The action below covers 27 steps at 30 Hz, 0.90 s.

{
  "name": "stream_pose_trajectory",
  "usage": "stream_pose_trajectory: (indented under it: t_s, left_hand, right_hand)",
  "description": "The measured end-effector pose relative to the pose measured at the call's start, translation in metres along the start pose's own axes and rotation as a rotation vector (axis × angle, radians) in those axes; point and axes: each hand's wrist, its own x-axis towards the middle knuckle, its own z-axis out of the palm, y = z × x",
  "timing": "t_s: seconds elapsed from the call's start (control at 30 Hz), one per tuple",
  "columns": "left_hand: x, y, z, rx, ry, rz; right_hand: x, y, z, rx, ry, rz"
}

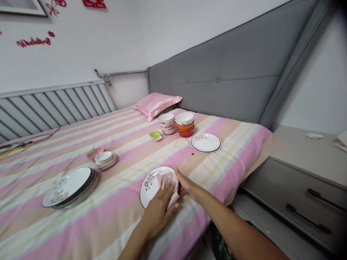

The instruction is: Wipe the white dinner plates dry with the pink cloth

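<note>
A white plate (pixel 148 189) with a brown floral print and dark rim is tilted above the striped bedspread near the bed's edge. My right hand (pixel 187 185) is closed around its right rim, thumb at the top. Across the plate's face, my left hand (pixel 159 205) presses a pale pink cloth (pixel 166 178), its fingers extended over the fabric. The cloth covers the plate's right part, and the fingertips of my right hand are partly hidden behind it.
Left lies a stack of plates (pixel 71 186), near small white dishes (pixel 104 157) and a pink dish (pixel 94 152). Farther back are stacked bowls (pixel 184 124), more bowls (pixel 166 123), a green leaf-shaped dish (pixel 155 135), another plate (pixel 206 142) and a pink pillow (pixel 157 103). A nightstand (pixel 298 151) stands right.
</note>
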Motion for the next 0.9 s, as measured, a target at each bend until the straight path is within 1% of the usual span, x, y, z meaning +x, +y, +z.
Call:
stream_pose_trajectory:
  t_s: [0.1,0.2,0.33,0.5,0.6,0.67,0.77,0.9]
  left_hand:
    - [0.0,0.001,0.003,0.027,0.008,-0.029]
    - [0.002,-0.005,0.005,0.061,0.034,-0.067]
    - [0.003,-0.02,0.008,0.132,0.072,-0.149]
    - [0.0,-0.043,0.007,0.252,0.099,-0.34]
    - [-0.001,-0.054,0.008,0.313,0.13,-0.415]
    - [-0.001,-0.059,0.009,0.333,0.153,-0.43]
    - [-0.001,-0.062,0.011,0.314,0.17,-0.401]
    - [0.0,-0.055,0.008,0.234,0.119,-0.386]
  right_hand:
    - [0.0,0.0,0.0,-0.001,0.004,0.0]
    - [0.004,0.003,-0.001,-0.013,0.008,0.01]
    - [0.01,0.006,-0.002,-0.016,-0.002,0.0]
    - [0.009,0.006,-0.002,-0.039,-0.015,-0.022]
    - [0.007,0.005,-0.001,-0.035,-0.013,-0.018]
    - [0.006,0.004,-0.001,-0.031,-0.008,-0.016]
    - [0.007,0.004,-0.001,-0.02,-0.011,-0.014]
    - [0.007,0.004,0.0,-0.017,-0.015,-0.006]
